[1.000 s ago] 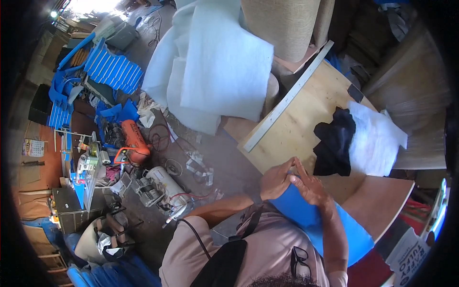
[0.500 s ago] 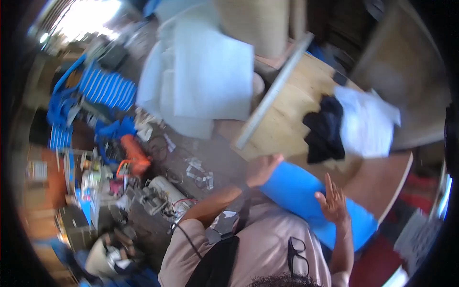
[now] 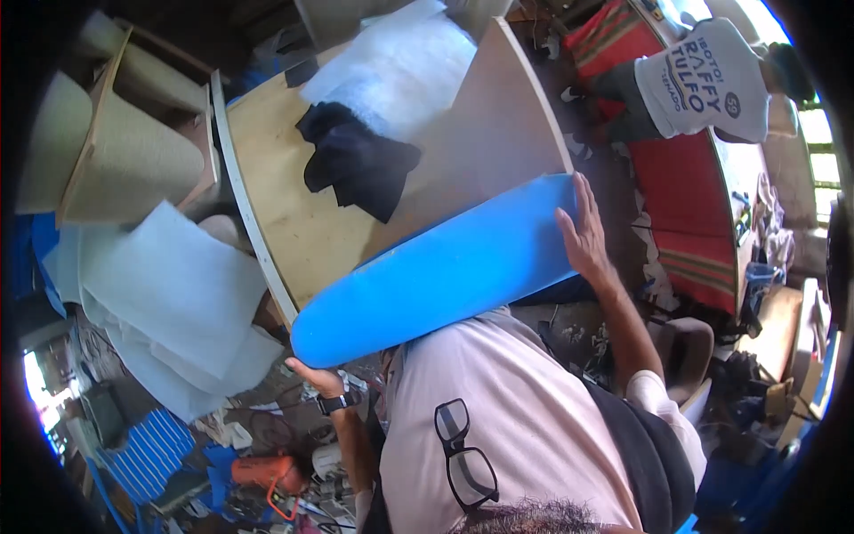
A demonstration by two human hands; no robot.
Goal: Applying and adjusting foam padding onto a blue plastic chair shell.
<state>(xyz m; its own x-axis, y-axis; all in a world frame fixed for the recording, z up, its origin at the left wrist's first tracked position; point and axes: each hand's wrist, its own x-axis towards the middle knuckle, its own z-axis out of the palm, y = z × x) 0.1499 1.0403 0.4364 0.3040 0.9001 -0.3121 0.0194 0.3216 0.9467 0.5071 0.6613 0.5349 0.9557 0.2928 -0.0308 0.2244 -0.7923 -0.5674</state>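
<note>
A long blue foam pad (image 3: pixel 436 267) with a rounded left end lies across the near edge of a wooden panel frame, close against my shirt. At that rounded end my left hand (image 3: pixel 318 378), with a dark watch on the wrist, is closed on the pad from below; most of its fingers are hidden. My right hand (image 3: pixel 584 236) lies against the pad's right end, fingers stretched and thumb apart. Beyond the pad, a crumpled black cloth (image 3: pixel 360 160) rests on the light wood panel (image 3: pixel 267 165), beside white fibre wadding (image 3: pixel 400 67).
White sheets (image 3: pixel 182 303) are piled at the left, near beige rolled material (image 3: pixel 133 165). An orange tank-like thing (image 3: pixel 267 472) stands among clutter at lower left. At the upper right, a person in a white shirt (image 3: pixel 703 80) is by a red-covered bench (image 3: pixel 676 214).
My view has swung to the right. The blue pad now lies across the panel's near edge, turned with its right end higher. My right hand has moved to its right end.
</note>
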